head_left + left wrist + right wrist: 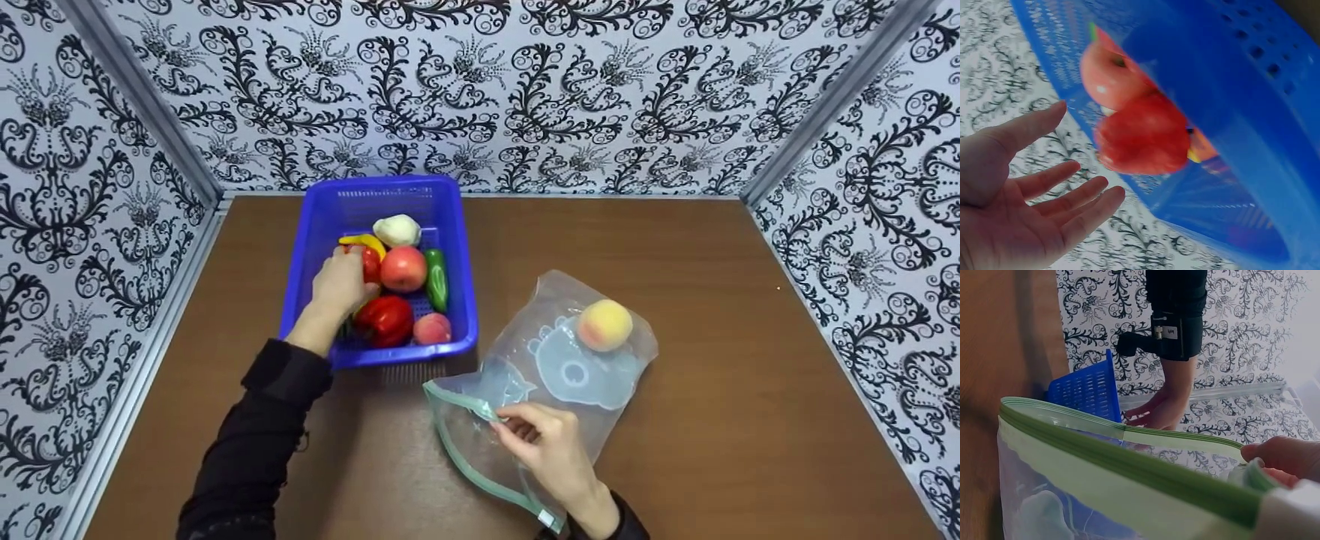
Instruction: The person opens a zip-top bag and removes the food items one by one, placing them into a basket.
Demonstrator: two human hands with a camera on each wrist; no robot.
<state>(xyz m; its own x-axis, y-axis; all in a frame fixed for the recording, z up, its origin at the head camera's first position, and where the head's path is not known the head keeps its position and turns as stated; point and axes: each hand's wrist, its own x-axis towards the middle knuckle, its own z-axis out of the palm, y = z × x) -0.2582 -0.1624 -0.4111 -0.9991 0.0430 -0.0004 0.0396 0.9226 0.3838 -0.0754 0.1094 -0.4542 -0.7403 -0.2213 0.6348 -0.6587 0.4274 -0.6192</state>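
Inside the blue basket (pixel 469 300) my left hand (pixel 339 283) reaches over the produce, its fingertips near a round red item (pixel 371 264) they partly cover. The left wrist view shows this hand (pixel 1033 208) with fingers spread and nothing held, beside a red bell pepper (pixel 1143 138). My right hand (pixel 551 450) pinches the green zip edge of a clear zip bag (pixel 555 289) between thumb and fingers. The bag's mouth gapes in the right wrist view. A yellow-pink peach (pixel 604 325) lies at the bag's far end; whether inside or on top, I cannot tell.
The basket also holds an apple (pixel 403 268), a small pink peach (pixel 433 328), a long green vegetable (pixel 436 281), a yellow curved item (pixel 365 241) and a white bulb-like item (pixel 397 230). Patterned walls (pixel 480 97) border the brown table (pixel 750 390).
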